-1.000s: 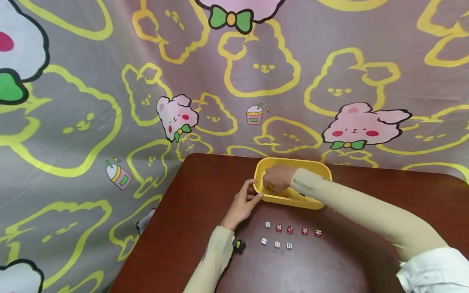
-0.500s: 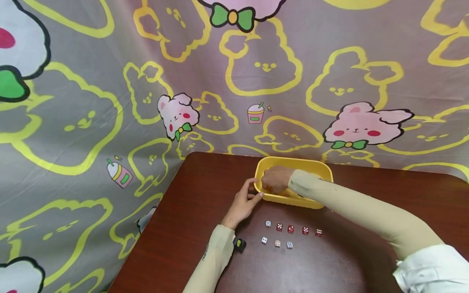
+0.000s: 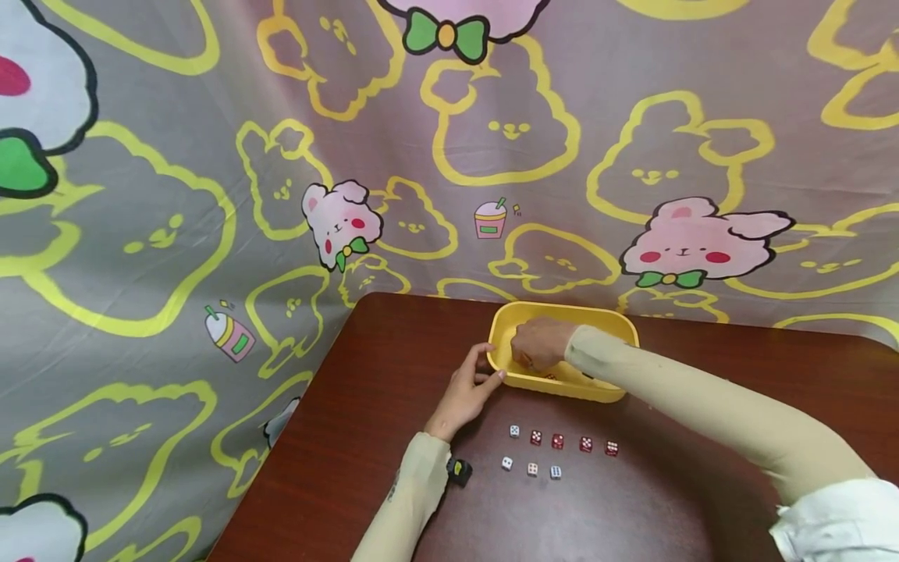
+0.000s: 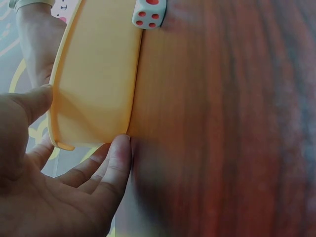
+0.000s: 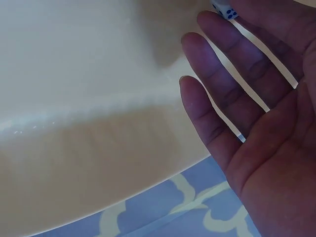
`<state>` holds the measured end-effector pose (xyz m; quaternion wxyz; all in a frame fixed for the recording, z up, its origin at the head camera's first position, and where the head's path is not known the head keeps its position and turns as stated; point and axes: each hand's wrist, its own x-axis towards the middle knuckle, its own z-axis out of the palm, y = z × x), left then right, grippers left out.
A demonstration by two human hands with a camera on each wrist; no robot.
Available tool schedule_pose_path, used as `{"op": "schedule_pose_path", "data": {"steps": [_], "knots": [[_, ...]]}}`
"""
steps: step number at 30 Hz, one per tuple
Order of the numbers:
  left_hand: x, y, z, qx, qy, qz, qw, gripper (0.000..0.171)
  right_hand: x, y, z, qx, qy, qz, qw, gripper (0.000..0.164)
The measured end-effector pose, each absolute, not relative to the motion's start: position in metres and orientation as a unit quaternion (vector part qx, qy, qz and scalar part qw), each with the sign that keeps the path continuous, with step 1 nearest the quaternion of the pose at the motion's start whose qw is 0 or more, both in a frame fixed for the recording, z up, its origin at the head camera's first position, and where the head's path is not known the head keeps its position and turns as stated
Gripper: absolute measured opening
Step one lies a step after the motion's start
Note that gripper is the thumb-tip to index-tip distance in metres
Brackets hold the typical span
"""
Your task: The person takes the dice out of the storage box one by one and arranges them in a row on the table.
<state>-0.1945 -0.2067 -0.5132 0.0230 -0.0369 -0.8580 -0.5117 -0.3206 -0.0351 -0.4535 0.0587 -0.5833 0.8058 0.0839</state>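
My left hand (image 3: 466,394) holds the left end of a yellow bin (image 3: 562,385). In the left wrist view the thumb lies on the rim and a fingertip touches the lower edge of the wall. My right hand (image 3: 542,343) reaches down inside the bin. The right wrist view has a white die with blue pips (image 5: 226,10) pinched at the thumb and index finger, partly cut off by the frame; the other fingers are extended. Another die, reddish (image 3: 551,377), lies on the bin floor near the front wall.
Before the bin, a far row has a white die (image 3: 515,431) and several red dice (image 3: 586,444). A nearer row holds three white dice (image 3: 533,469). A dark brown table (image 3: 393,351) meets a cartoon-printed cloth (image 3: 414,156) behind. A black device (image 3: 460,471) sits at the left wrist.
My right hand has shifted slightly right inside the bin. The left hand and the dice on the table stay in place.
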Motion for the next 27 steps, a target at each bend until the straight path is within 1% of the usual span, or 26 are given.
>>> {"op": "schedule_pose_path", "data": {"steps": [9,16,22,27], "knots": [[-0.196,-0.209,-0.516,-0.043,-0.86,-0.507,0.024,0.05,-0.32,-0.03,-0.446,-0.566,0.816,0.093,0.072,0.014],[-0.196,-0.208,-0.514,-0.04,-0.86,-0.509,0.023,0.049,-0.316,-0.021,-0.434,-0.577,0.811,0.084,0.056,0.01],[-0.195,-0.207,-0.513,-0.04,-0.859,-0.51,0.024,0.046,-0.309,-0.01,-0.422,-0.571,0.816,0.074,0.052,0.012],[-0.194,-0.207,-0.514,-0.035,-0.86,-0.508,0.025,0.046,-0.298,-0.004,-0.411,-0.557,0.825,0.076,0.055,0.01]]}}
